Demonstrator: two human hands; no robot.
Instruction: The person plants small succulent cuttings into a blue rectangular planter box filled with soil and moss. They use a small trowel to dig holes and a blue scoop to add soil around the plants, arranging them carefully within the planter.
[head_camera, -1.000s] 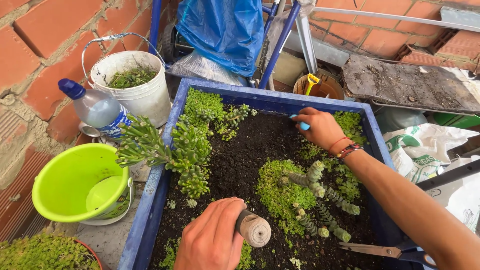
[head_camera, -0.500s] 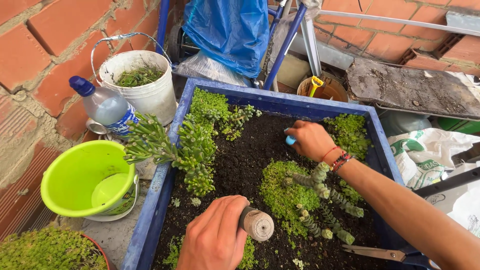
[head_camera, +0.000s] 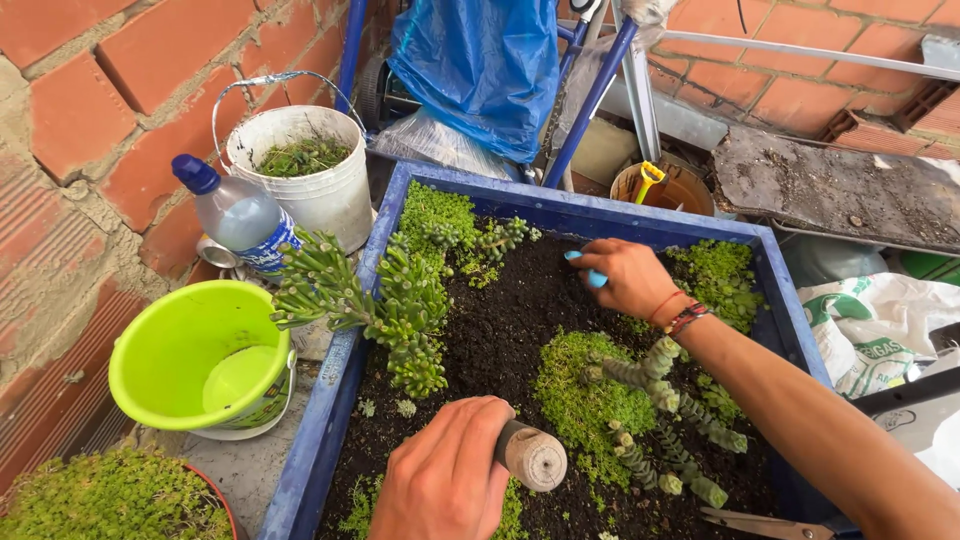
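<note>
Gripping a round wooden handle (smooth-ended) above crumbly soil.

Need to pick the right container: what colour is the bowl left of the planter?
Lime green. The bowl shows clearly in the head view, beside the blue planter.

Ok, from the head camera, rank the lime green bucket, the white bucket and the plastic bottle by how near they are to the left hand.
From the left hand:
1. Lime green bucket, to its left, outside the planter.
2. Plastic bottle, farther up-left, by the brick wall.
3. White bucket, beyond the bottle, at the planter's far-left corner.
</note>
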